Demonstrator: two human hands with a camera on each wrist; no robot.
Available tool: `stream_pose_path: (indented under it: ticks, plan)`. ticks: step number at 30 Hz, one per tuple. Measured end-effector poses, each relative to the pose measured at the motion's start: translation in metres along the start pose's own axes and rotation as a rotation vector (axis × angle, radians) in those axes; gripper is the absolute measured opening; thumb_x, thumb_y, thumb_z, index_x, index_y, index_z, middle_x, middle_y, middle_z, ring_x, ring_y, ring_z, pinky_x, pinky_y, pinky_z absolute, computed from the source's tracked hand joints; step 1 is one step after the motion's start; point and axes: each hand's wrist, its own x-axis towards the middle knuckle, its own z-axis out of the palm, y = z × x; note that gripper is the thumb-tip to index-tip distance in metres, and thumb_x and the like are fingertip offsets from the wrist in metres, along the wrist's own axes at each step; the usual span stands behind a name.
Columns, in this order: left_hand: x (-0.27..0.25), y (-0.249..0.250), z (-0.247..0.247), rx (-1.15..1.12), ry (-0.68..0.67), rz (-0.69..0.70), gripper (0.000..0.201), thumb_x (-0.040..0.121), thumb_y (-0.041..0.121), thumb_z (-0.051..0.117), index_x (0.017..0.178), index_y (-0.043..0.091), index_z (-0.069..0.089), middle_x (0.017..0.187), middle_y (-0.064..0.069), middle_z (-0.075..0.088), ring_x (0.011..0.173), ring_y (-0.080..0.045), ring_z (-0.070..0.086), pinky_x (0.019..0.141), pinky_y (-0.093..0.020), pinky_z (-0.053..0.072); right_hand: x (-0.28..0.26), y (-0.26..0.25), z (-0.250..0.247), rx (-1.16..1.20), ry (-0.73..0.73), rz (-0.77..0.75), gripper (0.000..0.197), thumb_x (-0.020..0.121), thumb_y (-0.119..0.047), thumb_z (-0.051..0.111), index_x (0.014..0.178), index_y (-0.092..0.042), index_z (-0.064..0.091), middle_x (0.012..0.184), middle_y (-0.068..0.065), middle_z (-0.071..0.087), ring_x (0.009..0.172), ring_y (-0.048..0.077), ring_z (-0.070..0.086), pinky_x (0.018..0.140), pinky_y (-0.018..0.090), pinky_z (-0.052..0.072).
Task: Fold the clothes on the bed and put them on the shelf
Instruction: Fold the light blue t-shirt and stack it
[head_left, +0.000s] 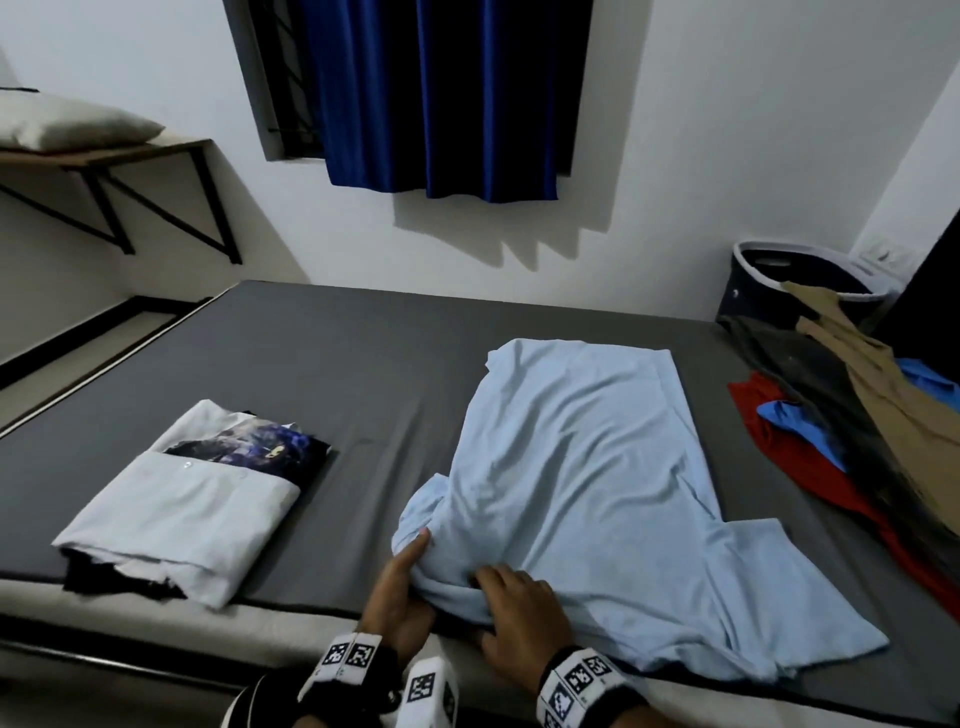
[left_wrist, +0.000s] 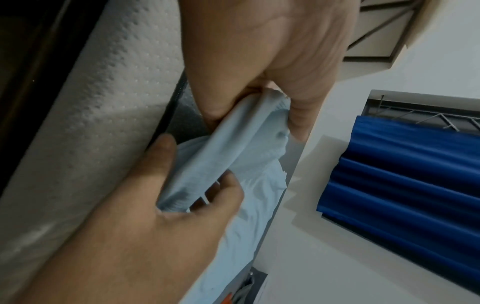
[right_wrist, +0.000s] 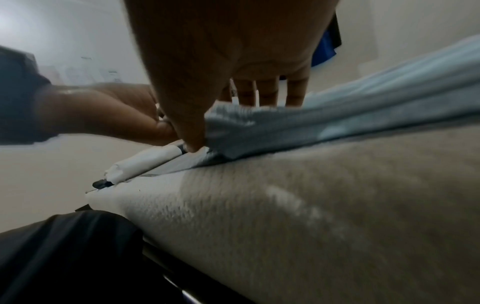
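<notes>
Both hands' fingers (head_left: 422, 540) pinching light-blue shirt (head_left: 582, 467); folded stack (head_left: 182, 509) left, clothes heap (head_left: 857, 415) right.

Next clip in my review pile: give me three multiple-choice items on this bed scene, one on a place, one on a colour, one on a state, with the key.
1. Where is the folded pile?
A. on the shelf
B. on the bed, left of the shirt
C. in the basket

2. What colour is the shirt being handled?
A. red
B. tan
C. light blue

3. What are the hands doing?
A. both grip the shirt's near edge
B. both lie flat on the mattress
C. only one touches the shirt

Key: 1 B, the pile lies on the bed, while the shelf bears a pillow. 2 C, the spread shirt is pale blue. 3 A, the left hand and right hand both pinch bunched fabric at the bed's near edge.
</notes>
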Motion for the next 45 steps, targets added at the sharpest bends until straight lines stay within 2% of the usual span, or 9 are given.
stream_pose_path:
  ticks: [8,13,19,24,27,33,38,41,45]
  plan:
    - [0.014,0.042,-0.027,-0.282,-0.004,0.092,0.057,0.093,0.033,0.057,0.138,-0.001,0.049,0.137,-0.026,0.053,0.126,-0.040,0.053,0.114,-0.054,0.031,0.001,0.009,0.023,-0.102,0.104,-0.032,0.030,0.057,-0.030,0.048,0.085,-0.033,0.058,0.070,-0.012,0.061,0.060,0.012,0.060,0.051,0.026,0.047]
    - [0.025,0.041,-0.049,-0.236,0.142,0.035,0.051,0.082,0.039,0.069,0.113,-0.002,0.063,0.088,-0.019,0.071,0.084,-0.034,0.069,0.090,-0.045,0.049,-0.007,0.010,0.026,-0.030,0.168,-0.065,0.045,0.052,-0.029,0.054,0.097,-0.034,0.054,0.077,-0.014,0.062,0.068,0.011,0.060,0.059,0.025,0.048]
    - [0.038,0.069,-0.076,-0.221,0.279,0.075,0.039,0.088,0.031,0.060,0.118,0.006,0.060,0.088,-0.010,0.064,0.076,-0.026,0.058,0.065,-0.035,0.047,-0.023,0.002,0.030,-0.054,0.204,-0.237,0.015,0.064,-0.033,0.053,0.078,-0.031,0.059,0.084,-0.010,0.055,0.075,0.014,0.054,0.065,0.030,0.031]
    - [0.034,0.069,-0.082,-0.179,0.266,0.123,0.024,0.092,0.017,0.043,0.101,0.006,0.062,0.070,-0.010,0.070,0.061,-0.024,0.066,0.064,-0.030,0.053,-0.027,-0.002,0.029,0.026,0.130,-0.225,0.014,0.068,-0.035,0.055,0.082,-0.033,0.055,0.080,-0.014,0.053,0.074,0.007,0.057,0.068,0.023,0.033]
    - [0.042,0.071,-0.091,-0.133,0.321,0.107,0.038,0.093,0.045,0.054,0.072,0.013,0.053,0.051,-0.004,0.060,0.054,-0.021,0.059,0.056,-0.026,0.052,-0.026,-0.008,0.022,0.002,0.063,-0.213,0.040,0.071,-0.053,0.059,0.107,-0.035,0.055,0.098,-0.013,0.055,0.089,0.009,0.052,0.071,0.028,0.044]
    - [0.063,0.101,-0.095,0.594,0.221,-0.023,0.075,0.043,0.068,0.088,0.082,0.005,0.074,0.090,-0.013,0.072,0.092,-0.027,0.067,0.090,-0.048,0.053,-0.018,-0.019,0.026,-0.127,-0.005,-0.386,0.032,0.055,-0.035,0.060,0.084,-0.033,0.048,0.085,-0.012,0.046,0.074,0.010,0.055,0.060,0.025,0.043]
    - [0.071,0.115,-0.090,0.779,0.251,0.096,0.022,0.073,0.008,0.080,0.066,0.015,0.061,0.067,-0.007,0.061,0.068,-0.023,0.057,0.069,-0.036,0.050,-0.018,-0.017,0.022,-0.020,0.032,-0.342,0.023,0.057,-0.034,0.050,0.077,-0.031,0.039,0.078,-0.011,0.043,0.068,0.008,0.048,0.061,0.024,0.033]
    - [0.077,0.122,-0.103,0.935,0.470,0.401,0.021,0.073,0.003,0.080,0.075,0.016,0.063,0.078,-0.008,0.064,0.080,-0.022,0.058,0.076,-0.029,0.041,-0.020,-0.014,0.027,-0.014,0.039,-0.295,0.024,0.058,-0.032,0.050,0.080,-0.032,0.039,0.077,-0.012,0.044,0.065,0.008,0.052,0.054,0.023,0.038]
    - [0.068,0.111,-0.111,1.296,0.522,0.457,0.010,0.079,0.016,0.074,0.082,0.018,0.064,0.090,-0.006,0.068,0.088,-0.027,0.063,0.076,-0.030,0.044,-0.029,-0.016,0.032,-0.100,-0.045,-0.329,0.035,0.055,-0.043,0.048,0.089,-0.037,0.049,0.085,-0.014,0.047,0.072,0.007,0.052,0.053,0.021,0.040]
